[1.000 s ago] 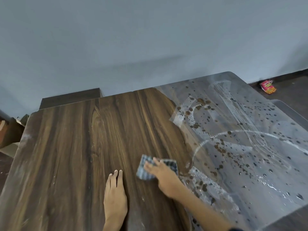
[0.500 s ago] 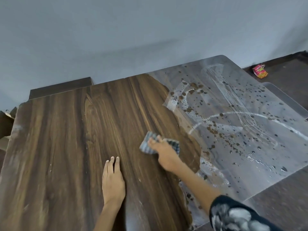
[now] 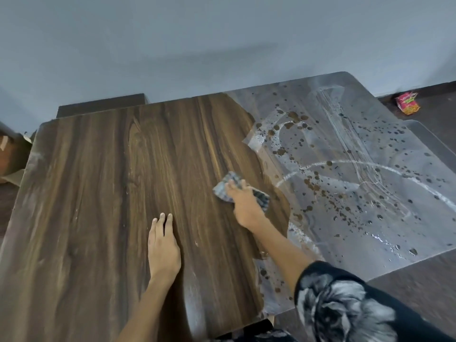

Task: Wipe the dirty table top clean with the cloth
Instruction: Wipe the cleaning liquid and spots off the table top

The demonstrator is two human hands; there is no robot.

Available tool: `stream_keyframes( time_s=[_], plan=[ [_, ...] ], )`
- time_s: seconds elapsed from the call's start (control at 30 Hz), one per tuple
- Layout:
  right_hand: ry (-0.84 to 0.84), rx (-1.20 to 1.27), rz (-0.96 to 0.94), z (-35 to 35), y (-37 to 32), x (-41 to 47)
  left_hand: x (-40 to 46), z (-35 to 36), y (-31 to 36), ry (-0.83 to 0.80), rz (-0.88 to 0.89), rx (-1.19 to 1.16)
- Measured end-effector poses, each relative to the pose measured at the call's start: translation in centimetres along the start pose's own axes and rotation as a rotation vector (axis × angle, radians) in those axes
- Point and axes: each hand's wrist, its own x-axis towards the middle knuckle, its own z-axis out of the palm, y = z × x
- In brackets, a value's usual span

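Wooden table top (image 3: 98,193) — right hand (image 3: 243,206) presses the cloth (image 3: 223,191); left hand (image 3: 162,248) flat, fingers released.

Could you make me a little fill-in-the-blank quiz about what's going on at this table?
1. The right hand presses a checked grey ____ onto the brown wooden table top.
2. The left hand lies ____ on the wood, holding nothing.
3. The dark brown spots lie on the ____ side of the table.
4. A small pink packet lies on the ____.

Missing words: cloth; flat; right; floor
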Motion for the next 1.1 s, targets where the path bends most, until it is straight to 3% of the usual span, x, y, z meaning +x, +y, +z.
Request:
stream_keyframes(
  time_s=[0.1, 0.23, 0.3, 0.37, 0.47, 0.6, 0.7, 0.8, 0.93, 1.1],
  plan=[
    [-0.149, -0.065, -0.331, 2.8, -3.2, -4.8, -0.5, 0.2, -0.1, -0.008, 0.005, -0.02],
    [-0.365, -0.119, -0.633, 3.6, -0.2, -12.6, -1.8, 0.3, -0.4, 0.015, -0.003, -0.084],
    [-0.297, -0.044, -0.542, 2.2, 3.7, -14.1, -2.4, 0.3, -0.2, 0.024, -0.017, -0.098],
    [-0.165, -0.032, -0.337, 0.9, 7.3, -11.9, -2.9, 0.3, 0.2, 0.036, -0.039, -0.098],
    [-0.131, -0.034, -0.156, -0.8, 7.6, -5.8, -3.6, 0.7, 0.9, 0.042, -0.094, -0.079],
    [-0.094, 0.05, -0.135, 1.0, 2.0, -5.6, -4.5, 1.3, 2.0, 0.049, -0.142, -0.045],
    [-0.29, 0.023, -0.401, 3.1, 0.7, -12.6, -5.3, 1.5, 2.3, 0.047, -0.134, -0.045],
    [-0.453, -0.028, -0.636, 3.2, 5.2, -18.5, -6.2, 1.6, 2.5, 0.049, -0.133, -0.036],
    [-0.307, 0.004, -0.343, -0.6, 11.9, -15.9, -7.5, 1.7, 3.4, 0.055, -0.16, -0.034],
    [-0.095, 0.058, -0.169, 0.1, 7.0, -10.9, -8.8, 2.0, 4.3, 0.055, -0.201, -0.037]
  ],
)
